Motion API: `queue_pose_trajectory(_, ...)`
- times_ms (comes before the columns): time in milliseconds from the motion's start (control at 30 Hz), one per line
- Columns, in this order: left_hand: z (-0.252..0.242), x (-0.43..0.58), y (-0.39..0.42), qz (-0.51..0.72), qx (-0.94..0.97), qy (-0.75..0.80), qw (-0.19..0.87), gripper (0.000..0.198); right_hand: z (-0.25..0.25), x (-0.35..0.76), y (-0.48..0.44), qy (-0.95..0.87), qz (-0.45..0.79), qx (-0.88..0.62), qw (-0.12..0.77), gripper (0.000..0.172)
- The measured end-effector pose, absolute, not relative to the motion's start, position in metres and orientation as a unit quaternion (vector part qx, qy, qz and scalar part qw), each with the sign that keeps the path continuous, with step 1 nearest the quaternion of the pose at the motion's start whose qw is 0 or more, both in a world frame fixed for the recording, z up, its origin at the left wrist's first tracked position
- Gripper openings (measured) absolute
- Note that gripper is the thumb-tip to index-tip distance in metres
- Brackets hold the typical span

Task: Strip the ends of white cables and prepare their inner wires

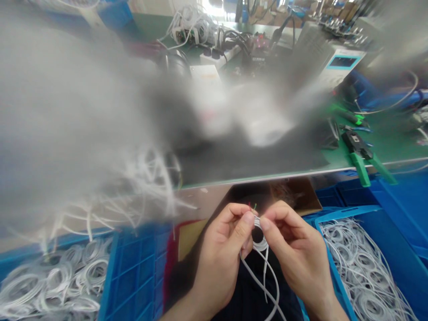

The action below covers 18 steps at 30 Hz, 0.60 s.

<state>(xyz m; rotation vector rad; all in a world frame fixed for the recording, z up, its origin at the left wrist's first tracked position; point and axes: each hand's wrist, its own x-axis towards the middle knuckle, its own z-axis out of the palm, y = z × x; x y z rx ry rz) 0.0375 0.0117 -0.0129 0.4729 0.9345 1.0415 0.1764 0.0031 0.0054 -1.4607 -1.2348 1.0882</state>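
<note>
White plastic-sheathed cable, wound into a small round coil (265, 244), is held in the air in front of the near edge of the workbench (397, 140), slightly below its level. Two smooth, slender lengths hang from the coil, crossing as they drop towards the person's dark clothing. At its top, fine wire ends stand out, one red (249, 205) and one green (255, 207).

Left hand (224, 243): thumb and forefinger pinched together at the base of the coloured ends, the other fingers curled under. Right hand (297, 247): thumb tip and forefinger closing on the upper right of the coil, remaining fingers bent; how firmly they press I cannot tell.

The bench has a green top with a pale, straight rim and a matt black mat (227, 160) along its near edge. Towards the right end of that edge lies a crimping tool (359, 145), dark metal head, splayed green handles overhanging the rim. Farther back stands a boxy grey instrument (341, 64) with a rectangular blue display.

Below the bench, a ribbed blue plastic crate (110, 276) on the left and a blue bin (388, 229) on the right both contain loose, glossy rings of pale cable. Grey blur obscures much of the bench's left side.
</note>
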Motion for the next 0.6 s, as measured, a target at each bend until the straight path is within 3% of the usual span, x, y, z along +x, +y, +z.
queue_pose_trajectory(600,-0.0145,0.0348,0.0127,0.502,0.346,0.475,0.635,0.014,0.0112,0.1827,0.0123,-0.540,0.430,-0.578,0.436,0.018)
